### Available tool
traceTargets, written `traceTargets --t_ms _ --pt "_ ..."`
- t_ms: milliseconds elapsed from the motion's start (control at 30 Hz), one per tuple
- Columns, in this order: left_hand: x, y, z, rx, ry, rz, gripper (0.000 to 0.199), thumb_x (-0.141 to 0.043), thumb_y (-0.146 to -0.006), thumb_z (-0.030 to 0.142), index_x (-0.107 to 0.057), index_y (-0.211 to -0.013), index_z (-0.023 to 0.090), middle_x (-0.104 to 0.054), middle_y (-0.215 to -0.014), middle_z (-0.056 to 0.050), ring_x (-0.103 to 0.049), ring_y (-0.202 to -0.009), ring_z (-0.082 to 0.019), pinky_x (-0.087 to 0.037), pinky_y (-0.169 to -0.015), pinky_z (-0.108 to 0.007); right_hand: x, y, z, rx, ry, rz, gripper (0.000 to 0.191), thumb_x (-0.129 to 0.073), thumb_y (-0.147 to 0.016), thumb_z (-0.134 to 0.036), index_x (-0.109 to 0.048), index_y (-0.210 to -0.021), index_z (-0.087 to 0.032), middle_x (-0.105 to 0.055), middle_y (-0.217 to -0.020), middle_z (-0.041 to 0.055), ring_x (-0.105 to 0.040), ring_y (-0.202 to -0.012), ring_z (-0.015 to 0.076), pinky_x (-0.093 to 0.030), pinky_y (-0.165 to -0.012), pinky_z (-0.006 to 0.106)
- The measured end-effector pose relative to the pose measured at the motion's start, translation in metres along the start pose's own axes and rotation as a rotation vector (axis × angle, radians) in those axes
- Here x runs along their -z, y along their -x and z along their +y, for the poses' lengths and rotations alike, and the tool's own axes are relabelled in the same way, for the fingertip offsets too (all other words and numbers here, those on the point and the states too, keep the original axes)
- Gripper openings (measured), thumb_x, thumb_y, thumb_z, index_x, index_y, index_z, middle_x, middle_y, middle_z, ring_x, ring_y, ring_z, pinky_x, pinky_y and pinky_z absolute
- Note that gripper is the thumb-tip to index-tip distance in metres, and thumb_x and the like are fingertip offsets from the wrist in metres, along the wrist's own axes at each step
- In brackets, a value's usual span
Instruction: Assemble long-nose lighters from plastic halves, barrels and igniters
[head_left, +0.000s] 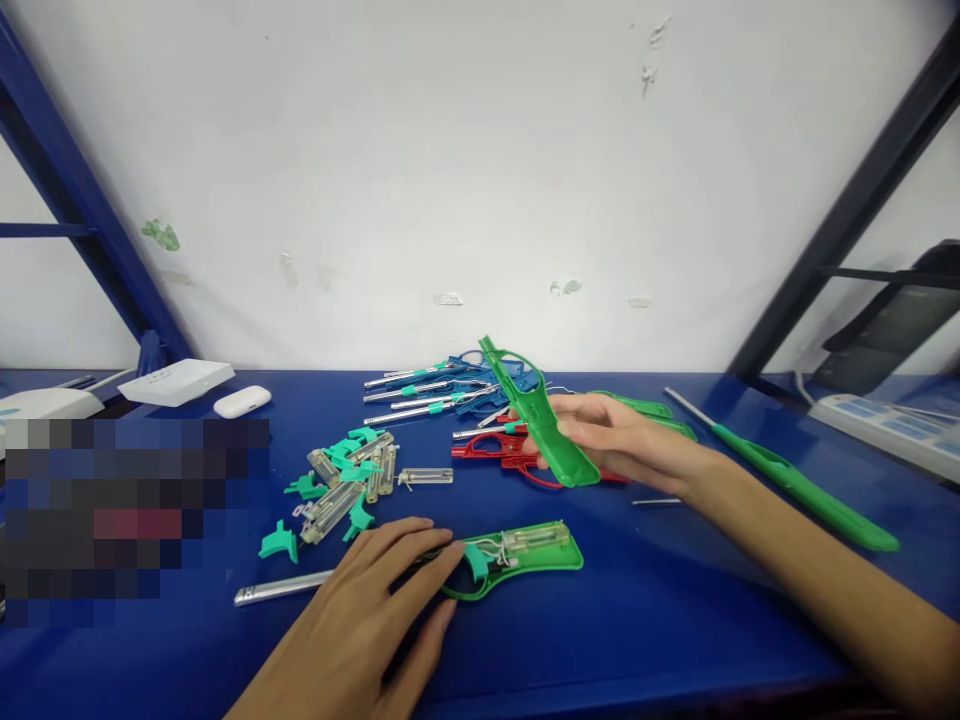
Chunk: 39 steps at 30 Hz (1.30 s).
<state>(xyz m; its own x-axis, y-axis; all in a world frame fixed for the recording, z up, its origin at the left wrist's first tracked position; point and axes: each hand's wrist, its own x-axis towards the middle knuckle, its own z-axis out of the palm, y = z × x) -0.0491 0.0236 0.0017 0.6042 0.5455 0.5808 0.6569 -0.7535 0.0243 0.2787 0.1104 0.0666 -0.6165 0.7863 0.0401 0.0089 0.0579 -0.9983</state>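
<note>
My right hand (622, 435) holds up a green lighter handle half-shell (551, 440), tilted, pinched between thumb and fingers above the table. On the table in front lies an opened long-nose lighter (547, 545): a green half-shell with a clear fuel tank, white wiring, a teal trigger and a metal tube (281, 588) pointing left. Over its middle lies my left hand (375, 600), fingers across the far side and thumb at the near side, holding it against the table. The part under these fingers is hidden.
Left of centre lies a pile of clear fuel tanks (330, 510) and teal triggers (279, 541). Behind are blue lighter parts (480, 385) and red half-shells (487, 447). A whole green lighter (810, 490) lies right, near a power strip (892, 430). A white case (242, 402) sits back left.
</note>
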Motion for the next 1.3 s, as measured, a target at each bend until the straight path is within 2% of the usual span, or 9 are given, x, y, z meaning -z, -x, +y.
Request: traceTargets --t_ms 400,600,933,1033,1200,1300 --pt "-0.001 0.002 -0.004 0.0 0.031 -0.015 0.035 -0.055 -0.108 0.027 -0.067 -0.141 0.027 -0.076 -0.135 -0.002 -0.074 -0.124 -0.024 -0.065 -0.103 -0.037 -0.01 -0.002 -0.008 -0.041 0.29 -0.082 0.039 -0.079 -0.097 -0.039 -0.069 -0.127 -0.017 -0.075 -0.115 0.0061 -0.074 -0.103 0.0229 -0.059 -0.098 0.049" --pt "-0.003 0.003 -0.003 0.008 0.031 -0.031 0.036 -0.055 -0.108 0.028 -0.067 -0.142 0.027 -0.075 -0.137 -0.003 -0.073 -0.127 -0.025 -0.062 -0.108 -0.038 -0.017 0.0 -0.011 -0.084 0.422 -0.096 0.046 -0.088 -0.086 -0.045 -0.075 -0.125 -0.024 -0.077 -0.106 0.0033 -0.07 -0.094 0.0194 -0.057 -0.089 0.038" --pt "0.002 0.002 -0.002 -0.019 0.01 -0.036 0.036 -0.054 -0.108 0.026 -0.064 -0.142 0.025 -0.075 -0.137 -0.003 -0.072 -0.127 -0.024 -0.062 -0.108 -0.04 -0.019 -0.001 -0.006 -0.082 0.553 -0.101 0.049 -0.09 -0.08 -0.046 -0.079 -0.122 -0.025 -0.078 -0.11 0.0035 -0.07 -0.101 0.0225 -0.057 -0.091 0.039" --pt "0.001 0.0 -0.002 0.006 0.02 0.012 0.034 -0.054 -0.108 0.026 -0.064 -0.14 0.027 -0.075 -0.135 -0.003 -0.073 -0.124 -0.023 -0.064 -0.107 -0.039 -0.018 -0.001 -0.003 -0.075 0.574 -0.117 0.049 -0.091 -0.079 -0.045 -0.079 -0.122 -0.025 -0.079 -0.107 0.0028 -0.071 -0.098 0.0216 -0.057 -0.089 0.037" --pt "0.004 0.003 -0.001 0.178 0.124 0.165 0.028 -0.053 -0.108 0.022 -0.064 -0.133 0.031 -0.071 -0.128 -0.002 -0.073 -0.113 -0.015 -0.063 -0.101 -0.024 -0.019 -0.001 -0.003 -0.05 0.618 -0.13 0.048 -0.091 -0.08 -0.048 -0.08 -0.123 -0.027 -0.08 -0.108 0.002 -0.071 -0.096 0.0206 -0.057 -0.085 0.034" --pt "0.007 0.004 0.0 0.268 0.135 0.222 0.03 -0.053 -0.108 0.021 -0.062 -0.135 0.031 -0.065 -0.132 -0.002 -0.069 -0.118 -0.015 -0.059 -0.104 -0.025 -0.023 0.0 -0.006 -0.045 0.652 -0.134 0.047 -0.089 -0.082 -0.05 -0.08 -0.123 -0.027 -0.08 -0.11 0.0018 -0.071 -0.097 0.0204 -0.057 -0.085 0.033"
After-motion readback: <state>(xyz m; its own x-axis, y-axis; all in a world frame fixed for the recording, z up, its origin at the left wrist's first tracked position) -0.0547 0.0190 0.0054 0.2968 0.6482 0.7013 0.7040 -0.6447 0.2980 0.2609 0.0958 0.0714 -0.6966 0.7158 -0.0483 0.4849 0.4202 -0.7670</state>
